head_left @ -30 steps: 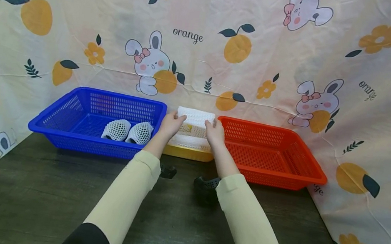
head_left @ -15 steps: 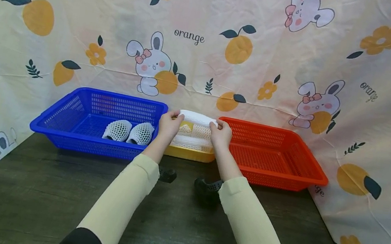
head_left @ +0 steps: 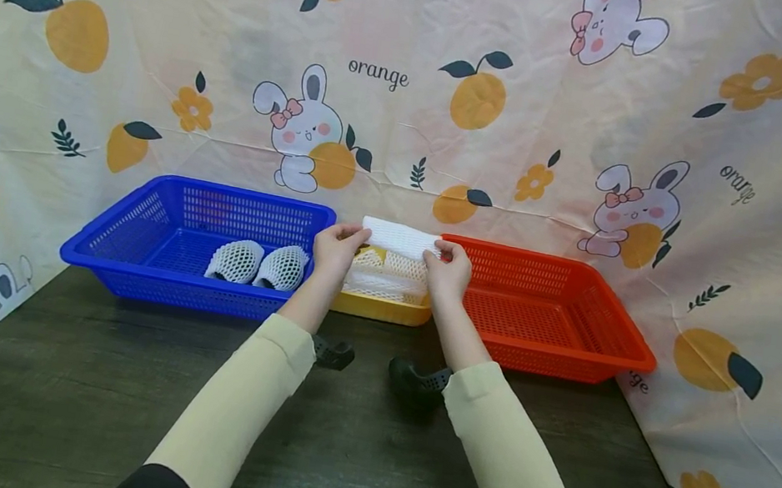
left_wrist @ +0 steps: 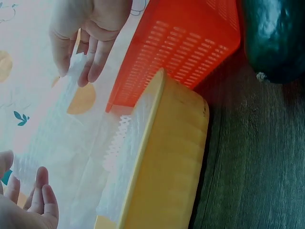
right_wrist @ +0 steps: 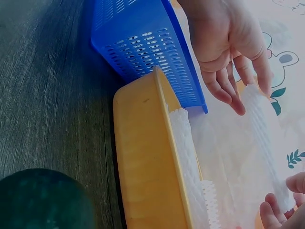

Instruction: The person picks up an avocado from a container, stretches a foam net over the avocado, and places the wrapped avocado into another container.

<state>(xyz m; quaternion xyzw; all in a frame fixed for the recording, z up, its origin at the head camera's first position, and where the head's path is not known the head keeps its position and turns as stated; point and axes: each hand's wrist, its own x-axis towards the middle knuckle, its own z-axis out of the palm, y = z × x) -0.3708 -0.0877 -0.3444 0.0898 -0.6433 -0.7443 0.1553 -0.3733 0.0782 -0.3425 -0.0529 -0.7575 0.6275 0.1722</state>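
While both arms reach toward twelve o'clock across the dark wooden table point(head_left: 73, 390), we record a white foam net sleeve point(head_left: 399, 238) held stretched in the air between the two hands, just above the yellow tray point(head_left: 381, 308). Its long axis runs from nine o'clock to three o'clock in the head view, roughly level and parallel to the table's far edge, one end pointing at each basket.

The left hand point(head_left: 336, 248) pinches the sleeve's nine o'clock end between thumb and fingertips. The right hand point(head_left: 449, 270) pinches the three o'clock end in the same manner. In the left wrist view the right hand point(left_wrist: 90, 33) shows its fingers point(left_wrist: 95, 64) curled over the sleeve's edge point(left_wrist: 66, 124); in the right wrist view the left hand point(right_wrist: 228, 47) grips the opposite end of the sleeve point(right_wrist: 252, 143) likewise. Neither hand is spread wide.

We note the yellow tray stands at twelve o'clock between the two baskets, holding a stack of further white foam nets point(head_left: 385, 281) whose edges rise above its rim. The blue basket point(head_left: 134, 239) lies at ten o'clock, touching or just beside the tray; we cannot tell which. Inside it, two netted rounded items point(head_left: 256, 263) lie side by side near its right wall. The red basket point(head_left: 573, 347) lies at two o'clock, just beside the tray. A cloth backdrop point(head_left: 529, 130) printed with rabbits and oranges hangs behind all three. Dark wrist-worn devices point(head_left: 416, 379) show beneath the cream sleeves point(head_left: 238, 407).
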